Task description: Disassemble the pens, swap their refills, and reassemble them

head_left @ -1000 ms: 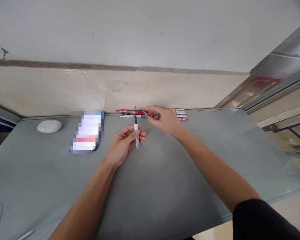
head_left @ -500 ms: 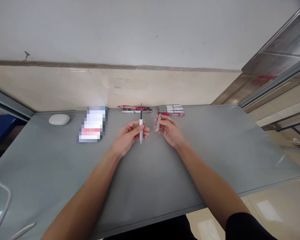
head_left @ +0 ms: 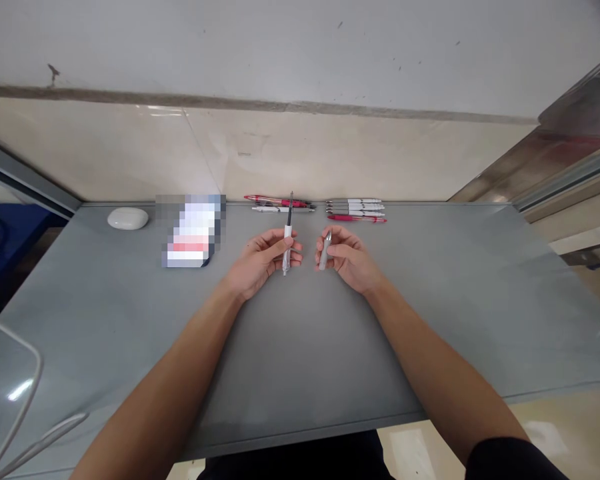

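Note:
My left hand (head_left: 264,261) is closed on a white pen body (head_left: 287,233), held upright between thumb and fingers. A dark refill (head_left: 291,210) sticks out of its top end. In my right hand (head_left: 347,259) I grip a grey pen barrel (head_left: 325,253) with a pointed silver tip directed up and away. The two pen parts are apart, a short gap between them. Behind my left hand lie red and white pens (head_left: 275,201) near the wall. Beyond my right hand, several white pens (head_left: 363,207) lie side by side, with a red pen (head_left: 357,219) in front of them.
On the left of the grey table (head_left: 300,360) lie a white oval case (head_left: 127,218) and a phone (head_left: 193,233) with a blurred screen. A white cable (head_left: 39,373) loops at the lower left. The wall (head_left: 340,157) borders the far edge.
The view has shifted slightly. My right hand has tilted the grey barrel so its silver tip shows more plainly. My left hand still holds the white pen body.

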Available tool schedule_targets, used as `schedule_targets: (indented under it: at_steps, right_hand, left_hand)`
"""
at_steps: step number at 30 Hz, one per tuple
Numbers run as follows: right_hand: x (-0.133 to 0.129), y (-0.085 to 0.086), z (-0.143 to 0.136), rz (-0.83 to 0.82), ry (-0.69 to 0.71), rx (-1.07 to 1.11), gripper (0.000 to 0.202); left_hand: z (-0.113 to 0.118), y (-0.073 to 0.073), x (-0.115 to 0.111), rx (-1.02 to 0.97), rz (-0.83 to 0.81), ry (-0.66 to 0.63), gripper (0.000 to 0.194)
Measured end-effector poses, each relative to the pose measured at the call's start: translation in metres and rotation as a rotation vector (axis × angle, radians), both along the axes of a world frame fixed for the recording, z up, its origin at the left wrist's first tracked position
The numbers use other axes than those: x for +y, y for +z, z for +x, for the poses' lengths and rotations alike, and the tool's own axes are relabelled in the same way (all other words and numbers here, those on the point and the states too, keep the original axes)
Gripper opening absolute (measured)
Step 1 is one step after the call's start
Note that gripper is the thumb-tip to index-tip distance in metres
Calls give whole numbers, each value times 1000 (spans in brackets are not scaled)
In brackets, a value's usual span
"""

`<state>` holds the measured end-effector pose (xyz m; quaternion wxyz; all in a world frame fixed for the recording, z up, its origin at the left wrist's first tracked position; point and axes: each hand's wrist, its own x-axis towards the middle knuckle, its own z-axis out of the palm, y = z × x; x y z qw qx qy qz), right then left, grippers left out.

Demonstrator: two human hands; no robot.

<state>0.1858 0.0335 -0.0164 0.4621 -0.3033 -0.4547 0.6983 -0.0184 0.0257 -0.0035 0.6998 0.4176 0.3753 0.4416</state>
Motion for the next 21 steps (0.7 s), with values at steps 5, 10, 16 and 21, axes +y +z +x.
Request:
schedule_targets:
  at_steps: [5,10,16,21]
  right_hand:
    - [-3,3,-2,10,8,-8,19]
    - [-5,4,-2,30,-26,-9,18]
    - [-3,4,0,45,-185,13,18]
    - [-2,7,1,34,-413,65,19]
  left_hand:
    - [2,2,-1,32,5,-4,29]
    - [4,1,-2,92,13,-40,32]
    - [4,0,-5,221,109,-83,33]
    - [7,8,-9,332,223,-78,31]
